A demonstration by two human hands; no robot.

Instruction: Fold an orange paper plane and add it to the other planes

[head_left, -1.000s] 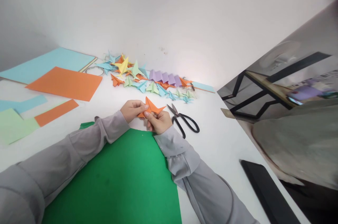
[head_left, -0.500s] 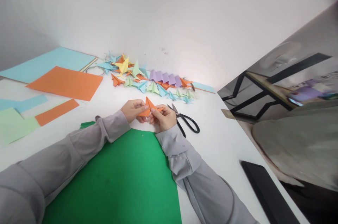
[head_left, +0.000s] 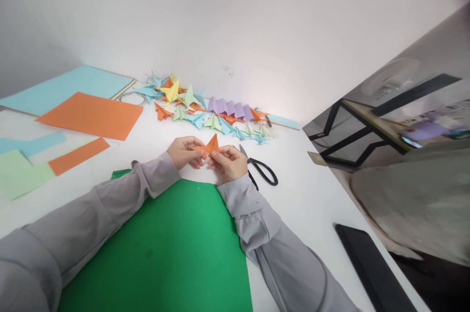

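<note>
My remote grip, left hand (head_left: 186,153) and right hand (head_left: 231,163), pinches the newly turned orange folded paper (head_left: 212,145), peak toward twelve o'clock, apparently presenting another face for handling.

Handheld folded orange piece (head_left: 212,145), one; large orange sheet (head_left: 91,116), one; orange strip (head_left: 79,156), one; scissors (head_left: 251,159), one pair — clustered folded pieces (head_left: 212,122), too overlapped to count
</note>
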